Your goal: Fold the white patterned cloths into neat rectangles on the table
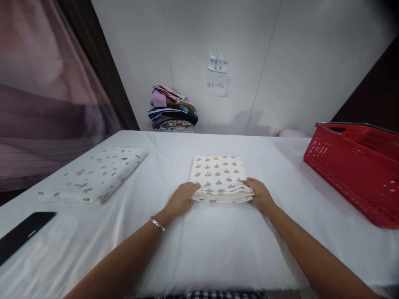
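A white cloth [218, 172] printed with grey duck-like shapes lies folded into a thick rectangle at the middle of the table. Its near edge shows several layers. My left hand [182, 198] grips the near left corner, and a silver bracelet [157, 224] circles that wrist. At the near right corner, my right hand [259, 194] has its fingers on top and closed on the fold. Both thumbs are mostly hidden by the cloth and the hands.
To the left lies another folded cloth [99, 174] with a leaf-like print, with a black phone [23, 234] nearer me. A red plastic basket [355, 170] stands at the right. Behind the white-covered table [218, 249] rises a pile of folded fabrics [173, 110] against the wall.
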`<state>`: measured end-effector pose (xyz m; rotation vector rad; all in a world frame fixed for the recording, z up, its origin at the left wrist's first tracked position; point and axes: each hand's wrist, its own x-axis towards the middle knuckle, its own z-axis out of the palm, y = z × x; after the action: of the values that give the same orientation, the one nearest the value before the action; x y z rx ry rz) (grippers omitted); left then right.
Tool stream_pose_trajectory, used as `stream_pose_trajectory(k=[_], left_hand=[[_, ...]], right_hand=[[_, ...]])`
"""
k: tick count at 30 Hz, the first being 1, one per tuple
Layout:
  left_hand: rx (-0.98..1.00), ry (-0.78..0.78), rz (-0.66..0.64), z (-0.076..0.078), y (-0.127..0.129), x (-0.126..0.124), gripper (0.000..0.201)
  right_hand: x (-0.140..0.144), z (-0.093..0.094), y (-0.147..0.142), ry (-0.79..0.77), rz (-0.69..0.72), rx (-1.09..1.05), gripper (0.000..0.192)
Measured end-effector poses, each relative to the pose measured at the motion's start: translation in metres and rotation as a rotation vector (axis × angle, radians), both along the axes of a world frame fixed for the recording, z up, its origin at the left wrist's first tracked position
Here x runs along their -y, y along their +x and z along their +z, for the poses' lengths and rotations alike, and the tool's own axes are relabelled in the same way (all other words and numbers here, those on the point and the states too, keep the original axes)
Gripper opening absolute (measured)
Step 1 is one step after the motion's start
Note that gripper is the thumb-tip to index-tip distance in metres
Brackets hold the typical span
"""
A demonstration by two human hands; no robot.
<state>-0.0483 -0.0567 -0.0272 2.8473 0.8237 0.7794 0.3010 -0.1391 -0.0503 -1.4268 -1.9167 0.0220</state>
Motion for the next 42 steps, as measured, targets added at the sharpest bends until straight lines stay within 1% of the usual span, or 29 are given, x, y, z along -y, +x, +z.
stream_pose_trajectory(k=[1, 2, 5, 8, 10, 12, 15, 20, 22, 24, 28, 30, 32, 36, 39, 42], left_hand=[[-0.001, -0.012, 0.015, -0.004, 0.0, 0.003, 0.047], [-0.003, -0.024, 0.024, -0.004, 0.0, 0.004, 0.047], [0.0, -0.069, 0.012, 0.005, 0.0, 0.007, 0.049], [0.007, -0.126, -0.014, 0.013, -0.004, 0.011, 0.049], [0.03, -0.163, -0.004, 0.014, -0.005, 0.014, 0.044], [0.068, -0.183, 0.038, 0.014, -0.002, 0.016, 0.037], [0.11, -0.163, 0.115, 0.013, 0.008, 0.017, 0.029], [0.063, -0.089, 0.177, 0.012, 0.025, 0.016, 0.024], [0.042, -0.083, 0.176, 0.011, 0.026, 0.016, 0.023], [0.044, -0.088, 0.171, 0.011, 0.026, 0.016, 0.02], [0.057, -0.106, 0.174, 0.01, 0.025, 0.015, 0.018], [0.063, -0.098, 0.173, 0.009, 0.025, 0.015, 0.019], [0.076, -0.085, 0.162, 0.007, 0.024, 0.015, 0.02], [0.102, -0.076, 0.145, 0.004, 0.022, 0.016, 0.027], [0.087, -0.076, 0.142, 0.005, 0.023, 0.015, 0.03], [0.087, -0.079, 0.148, 0.005, 0.025, 0.014, 0.028]], right_hand=[[0.002, -0.003, -0.001, -0.016, -0.008, -0.002, 0.034], [0.004, -0.003, -0.001, -0.029, -0.008, -0.01, 0.035], [0.007, 0.001, 0.001, -0.084, 0.019, -0.06, 0.044], [0.015, 0.006, 0.003, -0.172, 0.019, -0.169, 0.05], [0.021, 0.01, 0.002, -0.215, 0.004, -0.258, 0.047], [0.024, 0.015, -0.001, -0.219, -0.006, -0.297, 0.04], [0.022, 0.021, -0.008, -0.16, -0.03, -0.221, 0.034], [0.016, 0.024, -0.018, -0.118, -0.041, 0.023, 0.038], [0.016, 0.026, -0.02, -0.127, -0.043, 0.066, 0.041], [0.017, 0.029, -0.019, -0.15, -0.059, 0.056, 0.043], [0.014, 0.032, -0.013, -0.239, -0.092, -0.006, 0.04], [0.013, 0.032, -0.01, -0.255, -0.112, 0.009, 0.04], [0.012, 0.028, -0.008, -0.222, -0.109, 0.065, 0.041], [0.015, 0.023, -0.007, -0.111, -0.03, 0.184, 0.043], [0.014, 0.023, -0.006, -0.108, -0.008, 0.252, 0.041], [0.007, 0.025, -0.007, -0.127, -0.02, 0.305, 0.044]])
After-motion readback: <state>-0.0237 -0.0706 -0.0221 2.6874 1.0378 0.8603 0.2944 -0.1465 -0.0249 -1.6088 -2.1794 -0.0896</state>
